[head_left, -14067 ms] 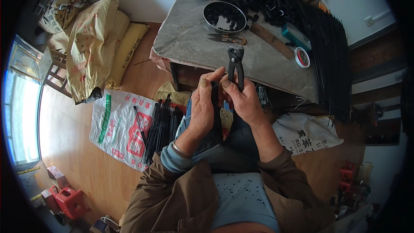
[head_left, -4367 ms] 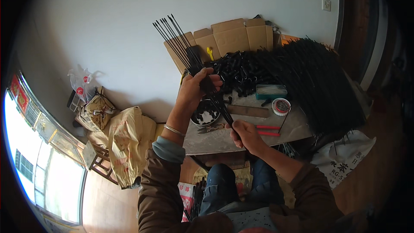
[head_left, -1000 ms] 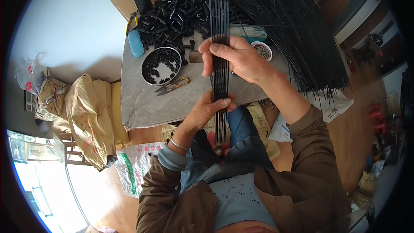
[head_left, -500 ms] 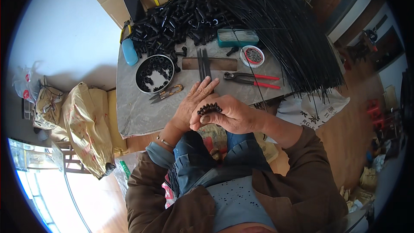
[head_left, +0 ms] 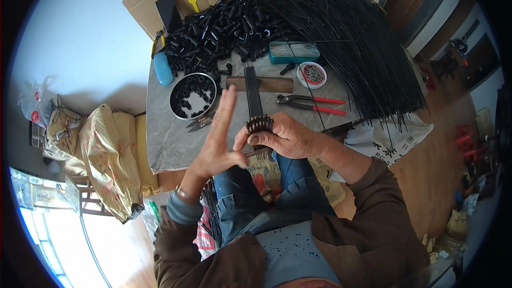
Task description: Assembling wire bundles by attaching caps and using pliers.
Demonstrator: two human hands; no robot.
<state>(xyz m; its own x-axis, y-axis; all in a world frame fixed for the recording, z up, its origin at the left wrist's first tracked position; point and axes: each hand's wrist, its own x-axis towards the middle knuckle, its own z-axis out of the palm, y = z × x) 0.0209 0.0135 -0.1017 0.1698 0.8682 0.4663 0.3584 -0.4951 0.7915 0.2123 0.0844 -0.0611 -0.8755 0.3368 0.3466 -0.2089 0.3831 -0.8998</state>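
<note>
My left hand is lifted over the table's front edge, its fingers stretched out and the thumb apart, with nothing in it. Beside it, my right hand is closed, pinching a curved row of small black ring-like parts between thumb and fingers. A flat fan of thin black rods runs from over a brown wooden strip toward me, passing at the row of parts. Rod ends show below my right hand, over my lap. Whether the rods go through the parts I cannot tell.
Left on the grey table are a round pan of small black rings and scissors. To the right lie red-handled pincers, a white tub and a teal box. Black tubular pieces and long rods pile behind.
My left hand has moved off the rods, up and left, and its fingers have spread. The rods now show along their length. My right hand keeps its pinch in nearly the same place.
</note>
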